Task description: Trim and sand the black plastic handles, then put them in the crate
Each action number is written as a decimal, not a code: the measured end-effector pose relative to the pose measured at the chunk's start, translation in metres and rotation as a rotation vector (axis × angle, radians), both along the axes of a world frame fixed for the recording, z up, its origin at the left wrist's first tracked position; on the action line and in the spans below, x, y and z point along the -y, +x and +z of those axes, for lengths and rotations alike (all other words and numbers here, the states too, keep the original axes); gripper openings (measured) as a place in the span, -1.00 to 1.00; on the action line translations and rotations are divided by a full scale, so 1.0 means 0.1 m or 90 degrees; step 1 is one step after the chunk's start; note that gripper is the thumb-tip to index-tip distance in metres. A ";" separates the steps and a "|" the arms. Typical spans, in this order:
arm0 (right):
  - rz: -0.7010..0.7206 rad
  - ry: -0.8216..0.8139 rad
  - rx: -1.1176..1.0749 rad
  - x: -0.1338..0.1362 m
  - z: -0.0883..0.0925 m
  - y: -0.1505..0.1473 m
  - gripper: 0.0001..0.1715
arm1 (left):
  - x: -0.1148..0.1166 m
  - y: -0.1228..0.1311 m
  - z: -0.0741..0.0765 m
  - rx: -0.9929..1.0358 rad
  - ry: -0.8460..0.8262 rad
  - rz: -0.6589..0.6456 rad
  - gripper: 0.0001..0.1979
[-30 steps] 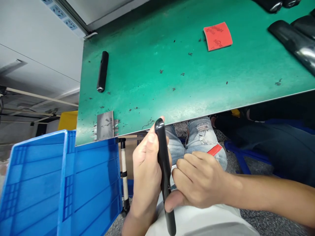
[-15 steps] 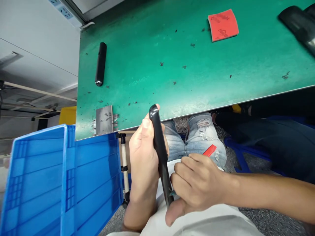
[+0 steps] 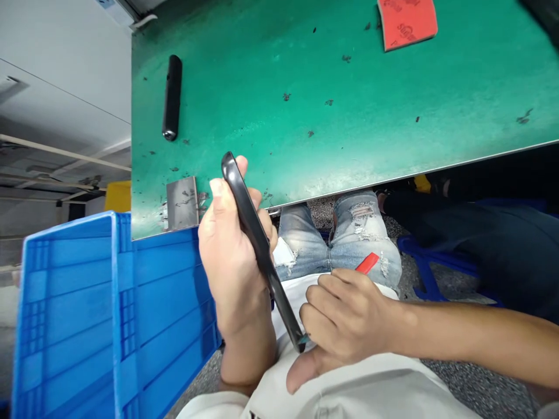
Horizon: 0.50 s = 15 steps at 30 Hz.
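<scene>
The left hand (image 3: 231, 262) is wrapped around a long black part (image 3: 257, 244) near the middle of the frame, low down. The part slants, with its top end up by the edge of the green table (image 3: 393, 116) and its bottom end down by the lap. The right hand (image 3: 345, 320) is curled tight around a small tool with a red handle (image 3: 367, 263). The working end of the tool meets the bottom end of the part, but the fingers hide it, so I cannot tell what kind of tip it has.

I think the tool could slip off the smooth, shiny end and poke the right thumb just under it, or the legs below. The part is only held in the air, not resting on anything. A hard push could twist it out of the grip, and it might fall to the floor or hit the blue crate (image 3: 109, 314) at the lower left.
</scene>
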State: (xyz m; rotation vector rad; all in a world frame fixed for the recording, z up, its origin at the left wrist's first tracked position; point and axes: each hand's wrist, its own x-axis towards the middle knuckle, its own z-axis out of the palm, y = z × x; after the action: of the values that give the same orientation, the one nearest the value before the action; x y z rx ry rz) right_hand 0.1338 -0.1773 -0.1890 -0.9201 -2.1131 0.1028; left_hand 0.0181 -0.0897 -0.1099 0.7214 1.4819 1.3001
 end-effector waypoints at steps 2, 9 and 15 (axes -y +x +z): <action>-0.009 0.003 0.006 -0.02 -0.01 0.00 -0.18 | -0.03 -0.01 0.00 -0.015 0.000 0.016 -0.62; -0.043 0.026 0.023 -0.06 -0.06 -0.03 -0.28 | -0.08 -0.12 -0.07 -0.019 0.033 0.061 -0.69; -0.080 0.037 0.025 -0.09 -0.07 -0.04 -0.33 | -0.11 -0.20 -0.10 -0.009 0.052 0.125 -0.74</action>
State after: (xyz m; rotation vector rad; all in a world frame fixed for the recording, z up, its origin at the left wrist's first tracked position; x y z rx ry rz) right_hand 0.1297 -0.1684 -0.1959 -1.0247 -2.0767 -0.0422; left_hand -0.0024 -0.0788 -0.1197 0.6510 1.5482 1.5142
